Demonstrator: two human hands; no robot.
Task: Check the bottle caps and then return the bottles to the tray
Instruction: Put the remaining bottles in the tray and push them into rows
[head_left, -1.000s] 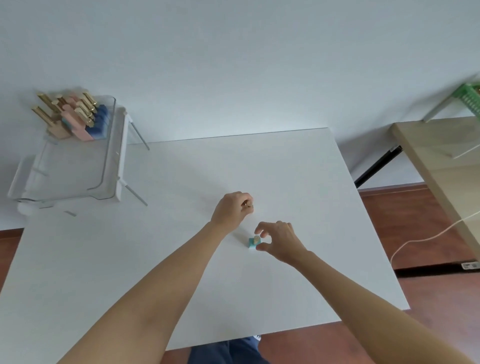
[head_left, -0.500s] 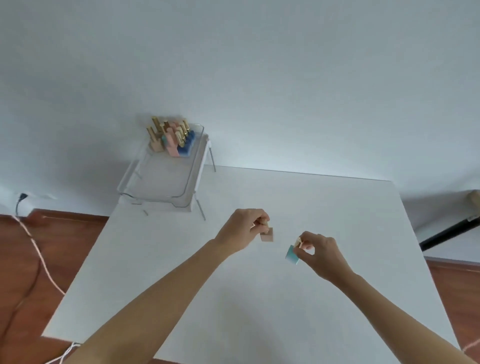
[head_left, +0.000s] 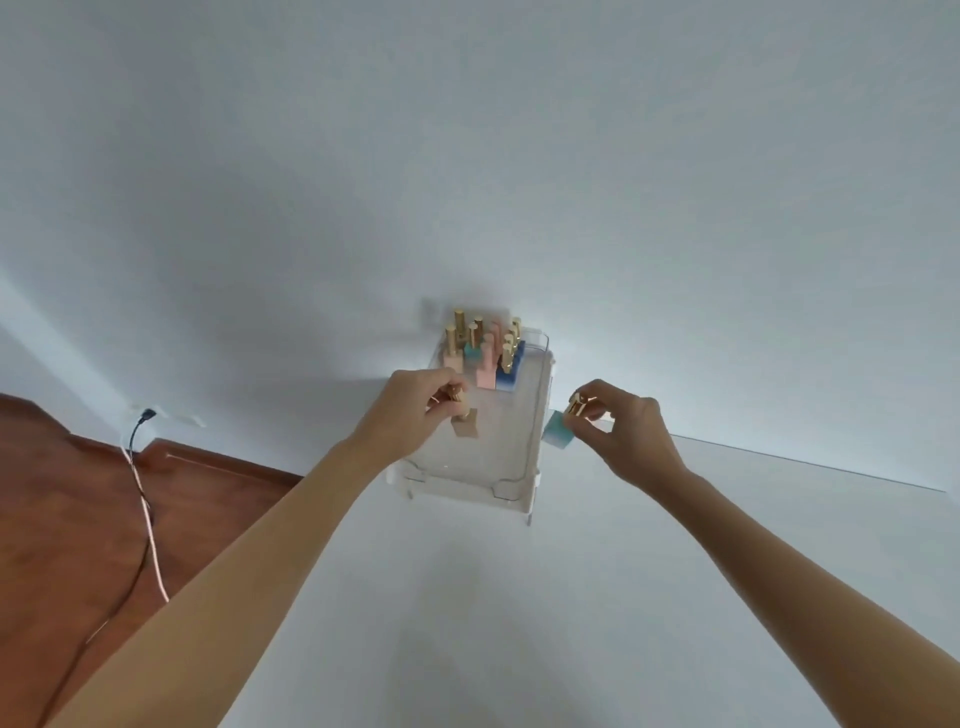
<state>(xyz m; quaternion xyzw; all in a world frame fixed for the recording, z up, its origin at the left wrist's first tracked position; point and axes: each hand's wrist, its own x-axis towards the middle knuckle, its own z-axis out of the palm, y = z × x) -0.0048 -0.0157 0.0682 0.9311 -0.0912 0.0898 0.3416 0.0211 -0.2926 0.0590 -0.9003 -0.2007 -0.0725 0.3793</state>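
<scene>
Clear glossy plastic tray (head_left: 538, 415), shiny gold metallic caps (head_left: 460, 321), matt white table (head_left: 519, 597), polished wood floor (head_left: 78, 519).

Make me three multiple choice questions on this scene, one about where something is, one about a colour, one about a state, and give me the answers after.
1. Where is the tan bottle in the left hand?
A. over the clear tray
B. on the floor
C. flat on the table

2. What colour is the bottle in the right hand?
A. red
B. teal
C. black

3. How is the teal bottle held?
A. lying loose
B. pinched by its gold cap
C. standing in the tray

Answers: A, it hangs above the tray's bare floor; B, its body is teal; B, fingers grip the cap beside the tray.
</scene>
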